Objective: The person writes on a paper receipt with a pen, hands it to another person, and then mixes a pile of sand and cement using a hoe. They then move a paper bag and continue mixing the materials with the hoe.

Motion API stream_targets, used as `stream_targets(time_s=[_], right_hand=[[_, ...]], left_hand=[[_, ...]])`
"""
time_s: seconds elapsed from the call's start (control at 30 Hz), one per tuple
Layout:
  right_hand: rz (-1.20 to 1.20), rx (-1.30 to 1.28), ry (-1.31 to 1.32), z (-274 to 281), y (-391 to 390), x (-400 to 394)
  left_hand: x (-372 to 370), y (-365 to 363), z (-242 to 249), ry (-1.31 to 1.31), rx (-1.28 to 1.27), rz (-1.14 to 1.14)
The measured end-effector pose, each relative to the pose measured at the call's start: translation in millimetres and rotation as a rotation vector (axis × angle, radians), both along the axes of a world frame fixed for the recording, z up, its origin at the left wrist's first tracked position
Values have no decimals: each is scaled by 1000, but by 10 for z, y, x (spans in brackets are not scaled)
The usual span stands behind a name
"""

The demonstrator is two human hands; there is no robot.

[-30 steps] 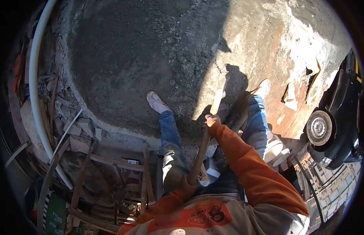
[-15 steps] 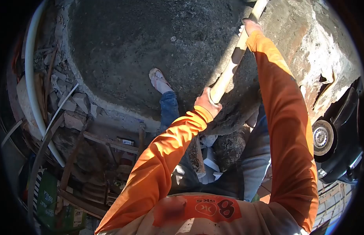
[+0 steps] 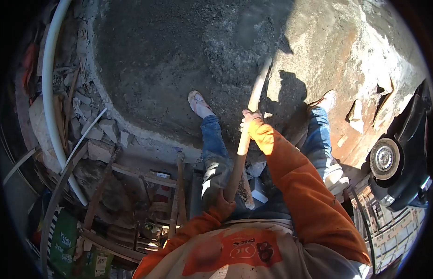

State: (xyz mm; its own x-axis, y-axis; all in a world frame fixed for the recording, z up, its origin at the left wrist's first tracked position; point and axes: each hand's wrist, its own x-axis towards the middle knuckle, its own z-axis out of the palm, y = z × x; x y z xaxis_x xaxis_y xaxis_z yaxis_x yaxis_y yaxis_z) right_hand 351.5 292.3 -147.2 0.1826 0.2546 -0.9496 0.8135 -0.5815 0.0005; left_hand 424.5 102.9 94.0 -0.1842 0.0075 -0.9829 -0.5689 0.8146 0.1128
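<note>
A long wooden tool handle (image 3: pixel 245 144) slants from my waist out over the grey wet-looking mortar (image 3: pixel 151 56). Close to my body, my left hand (image 3: pixel 224 204) is wrapped round its near end, in shadow. Further up the shaft, my right hand (image 3: pixel 250 120) is closed round it in sunlight. The handle's far end reaches the mortar, where the tool's head cannot be made out. My feet, in flip-flops, stand apart on either side of the handle.
On the left lie a pale pipe (image 3: pixel 49 83), broken bricks (image 3: pixel 100 151) and old wooden pieces (image 3: pixel 144 174). A raised edge (image 3: pixel 102 90) borders the mortar. To the right are a rough whitish slab (image 3: pixel 365 60) and a dark car (image 3: pixel 407 158) with its wheel showing.
Both hands have drawn the handle back toward my body, the left down to the waist. The right arm has bent and come in. My right foot now shows on the right.
</note>
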Motion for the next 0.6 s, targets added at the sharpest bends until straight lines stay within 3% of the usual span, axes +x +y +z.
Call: stream_targets(time_s=[0.03,0.07,0.1,0.13,0.2,0.27,0.3,0.33,0.37,0.43,0.47,0.5,0.53,0.6], right_hand=[[-140,-90,108,-52,-108,411],[-553,-460,195,-41,-79,791],[-781,-616,302,-391,-188,1356],[-234,-10,126,277,-304,946],[-204,66,163,430,-57,984],[-409,219,344,338,483,1000],[-556,41,213,608,1002,617],[-305,258,239,536,1388,401],[-215,435,311,271,1835,302],[-162,471,398,223,2759,-247],[-237,332,465,-189,3279,-328],[-141,578,307,-4,3506,-661],[97,537,286,-66,3955,-789],[126,492,297,-229,4341,-859]], left_hand=[[44,-155,157,66,90,-70],[43,-342,285,133,179,-139],[9,-475,444,69,215,-153],[-24,-534,532,1,249,-165],[-42,-503,444,-44,274,-178],[-68,-213,170,25,363,-182],[-114,98,-69,129,426,-157],[-222,443,-342,72,388,-223],[-351,815,-638,17,341,-287],[-480,1642,-1242,241,362,-336],[-598,2098,-1463,140,302,-266],[-579,2441,-1718,328,492,-158],[-641,2874,-1720,398,452,-162],[-656,3340,-1665,247,392,-159]])
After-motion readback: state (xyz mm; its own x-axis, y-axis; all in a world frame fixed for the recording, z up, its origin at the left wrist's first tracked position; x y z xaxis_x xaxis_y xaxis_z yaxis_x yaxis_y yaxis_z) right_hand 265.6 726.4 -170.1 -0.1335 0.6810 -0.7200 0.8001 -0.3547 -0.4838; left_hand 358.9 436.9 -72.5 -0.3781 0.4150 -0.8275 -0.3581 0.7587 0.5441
